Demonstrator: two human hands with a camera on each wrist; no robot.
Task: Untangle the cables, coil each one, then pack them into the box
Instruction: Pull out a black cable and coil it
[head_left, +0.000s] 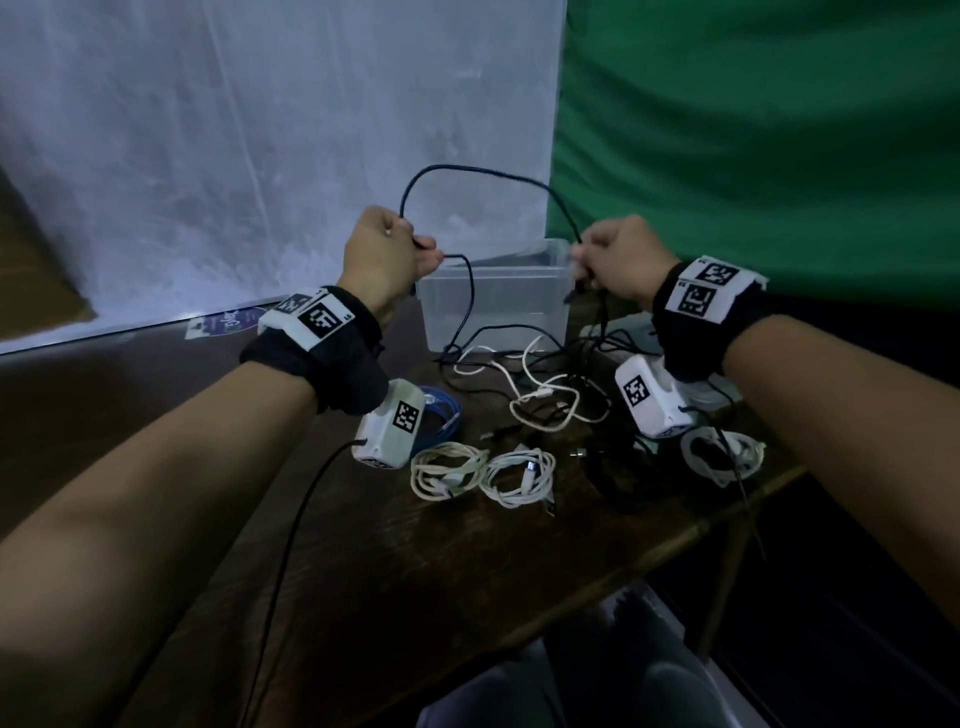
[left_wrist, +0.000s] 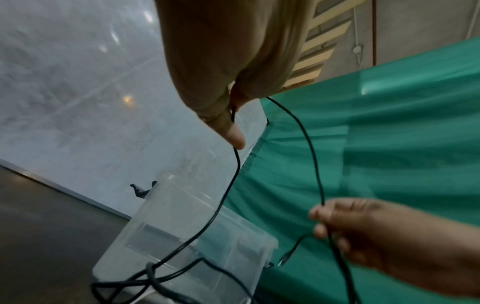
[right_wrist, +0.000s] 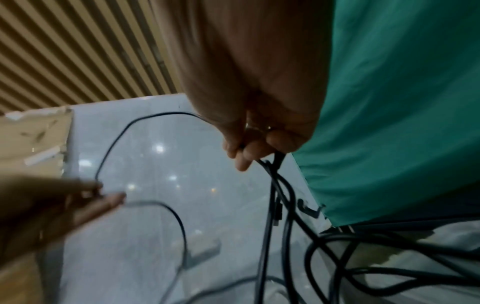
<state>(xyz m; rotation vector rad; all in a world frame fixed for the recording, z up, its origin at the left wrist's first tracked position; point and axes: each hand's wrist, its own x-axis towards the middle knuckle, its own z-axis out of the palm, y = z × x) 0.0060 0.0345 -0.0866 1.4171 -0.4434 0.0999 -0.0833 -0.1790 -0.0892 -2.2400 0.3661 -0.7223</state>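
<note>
- Black cable (head_left: 470, 170) pinched by left hand (head_left: 382, 255) and right hand (head_left: 618, 262), arching between them above the clear box (head_left: 493, 306).
- Its slack drops before the box into a tangle (head_left: 561, 384); three white coils (head_left: 451, 470) lie nearer.

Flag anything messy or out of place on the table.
Black and white cables lie knotted together in front of the box, unlike the three coiled white ones nearer the table edge.

Dim rm: white sheet (head_left: 234, 156) L, green cloth (head_left: 753, 130) R, wood table (head_left: 415, 561).
</note>
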